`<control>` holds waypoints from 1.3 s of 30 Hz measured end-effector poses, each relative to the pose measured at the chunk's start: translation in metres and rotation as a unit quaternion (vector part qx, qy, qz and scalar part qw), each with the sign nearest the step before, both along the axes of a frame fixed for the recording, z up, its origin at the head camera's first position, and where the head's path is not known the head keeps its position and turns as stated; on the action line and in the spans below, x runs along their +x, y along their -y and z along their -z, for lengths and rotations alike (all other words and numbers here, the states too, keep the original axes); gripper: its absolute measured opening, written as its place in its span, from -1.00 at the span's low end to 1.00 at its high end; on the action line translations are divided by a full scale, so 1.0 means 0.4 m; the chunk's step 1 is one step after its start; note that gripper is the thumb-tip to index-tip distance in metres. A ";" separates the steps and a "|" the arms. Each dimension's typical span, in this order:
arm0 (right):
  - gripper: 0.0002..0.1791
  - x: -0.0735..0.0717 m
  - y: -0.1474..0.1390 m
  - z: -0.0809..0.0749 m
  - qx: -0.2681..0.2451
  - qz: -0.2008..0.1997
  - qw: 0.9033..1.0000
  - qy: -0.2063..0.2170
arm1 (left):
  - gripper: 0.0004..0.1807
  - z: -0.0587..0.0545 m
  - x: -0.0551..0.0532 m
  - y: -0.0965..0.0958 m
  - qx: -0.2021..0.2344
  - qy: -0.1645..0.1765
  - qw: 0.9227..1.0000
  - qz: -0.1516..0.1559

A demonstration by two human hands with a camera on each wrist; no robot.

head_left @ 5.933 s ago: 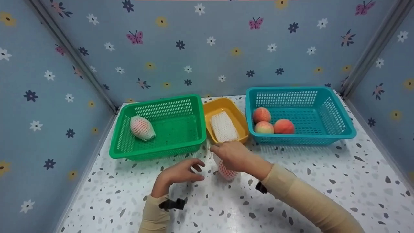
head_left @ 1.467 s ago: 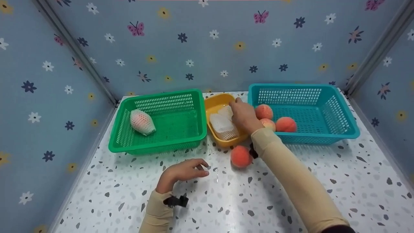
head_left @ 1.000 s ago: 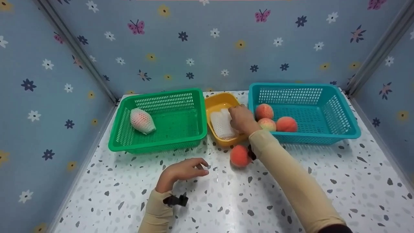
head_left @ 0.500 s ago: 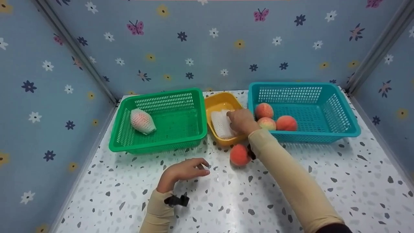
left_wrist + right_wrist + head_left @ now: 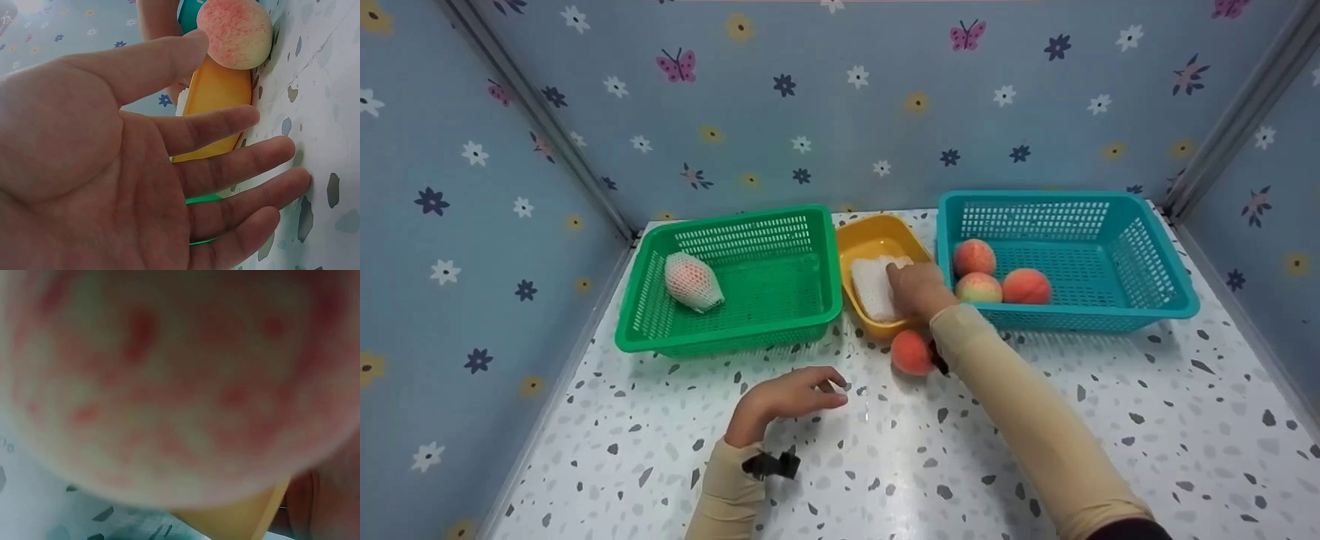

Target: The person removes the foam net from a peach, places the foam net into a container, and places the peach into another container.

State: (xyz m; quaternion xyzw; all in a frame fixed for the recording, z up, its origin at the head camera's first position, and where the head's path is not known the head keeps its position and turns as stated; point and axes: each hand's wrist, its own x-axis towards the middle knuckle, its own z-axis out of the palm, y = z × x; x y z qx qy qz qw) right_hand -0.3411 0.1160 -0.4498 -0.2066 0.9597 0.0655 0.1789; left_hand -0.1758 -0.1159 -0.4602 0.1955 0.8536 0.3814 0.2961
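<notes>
My right hand reaches into the yellow tray, its fingers bent down onto the white foam fruit nets; the thumb and most fingertips are hidden, so I cannot tell whether it pinches one. A bare peach lies on the table under my right wrist, just in front of the tray; it fills most of the right wrist view. My left hand holds nothing and rests low over the table with loosely spread fingers. In the left wrist view its palm shows, with the peach beyond the thumb.
To the left stands a green basket with one net-wrapped peach. A teal basket at the right holds three bare peaches. Patterned panels enclose the speckled table at the back and sides.
Earlier my right hand was at a net-covered fruit in front of the tray; a bare peach now lies there. The right hand has since moved down within the tray, and the peach shifted slightly left.
</notes>
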 end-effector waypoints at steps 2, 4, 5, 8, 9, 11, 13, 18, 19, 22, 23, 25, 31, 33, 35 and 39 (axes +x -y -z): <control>-0.36 0.001 -0.002 0.011 -0.024 0.013 1.000 0.012 | -0.59 0.000 0.001 -0.002 -0.003 0.002 1.000 -0.002; -0.34 0.001 -0.005 0.021 -0.045 0.023 0.998 0.022 | -0.59 0.000 0.001 -0.003 -0.006 0.005 1.000 -0.005; -0.34 0.000 -0.006 0.024 -0.052 0.025 0.998 0.025 | -0.58 0.001 0.001 -0.003 -0.007 0.006 1.000 -0.007; -0.34 -0.002 -0.009 0.028 -0.061 0.027 0.997 0.025 | -0.58 0.000 0.000 -0.004 -0.009 0.010 1.000 -0.010; -0.35 -0.004 -0.011 0.028 -0.062 0.028 0.997 0.025 | -0.58 0.000 0.000 -0.004 -0.009 0.010 1.000 -0.010; -0.36 -0.007 -0.013 0.028 -0.067 0.031 0.997 0.026 | -0.58 -0.001 0.000 -0.004 -0.009 0.009 1.000 -0.007; -0.36 -0.008 -0.015 0.028 -0.079 0.037 0.996 0.031 | -0.57 -0.002 -0.001 -0.004 -0.010 0.008 1.000 -0.005; -0.36 -0.011 -0.016 0.019 -0.108 0.057 0.991 0.046 | -0.57 -0.004 -0.003 -0.003 -0.012 0.003 1.000 0.000; -0.36 -0.010 -0.015 0.016 -0.113 0.064 0.990 0.048 | -0.57 -0.005 -0.004 -0.003 -0.013 0.002 1.000 0.000; -0.37 -0.005 -0.009 0.004 -0.117 0.077 0.989 0.040 | -0.56 -0.004 -0.005 -0.002 -0.014 0.003 1.000 -0.001; -0.39 -0.002 -0.006 0.000 -0.114 0.072 0.990 0.031 | -0.56 -0.003 -0.005 -0.002 -0.014 0.003 1.000 -0.001; -0.50 0.005 0.001 -0.012 -0.108 0.055 0.993 0.001 | -0.56 -0.002 -0.004 -0.001 -0.016 0.003 1.000 0.000; -0.77 0.022 0.007 -0.069 -0.116 0.031 0.990 -0.076 | -0.56 0.004 -0.005 0.000 -0.010 0.005 1.000 -0.001; -0.77 0.029 0.000 -0.094 -0.131 0.029 0.988 -0.075 | -0.56 0.005 -0.006 0.000 -0.008 0.004 1.000 0.000; -0.74 0.039 -0.009 -0.118 -0.152 0.026 0.986 -0.065 | -0.56 0.005 -0.006 0.000 -0.008 0.004 1.000 0.001; -0.61 0.073 -0.030 -0.168 -0.183 0.011 0.981 -0.068 | -0.57 0.003 -0.006 0.004 -0.014 -0.001 1.000 -0.004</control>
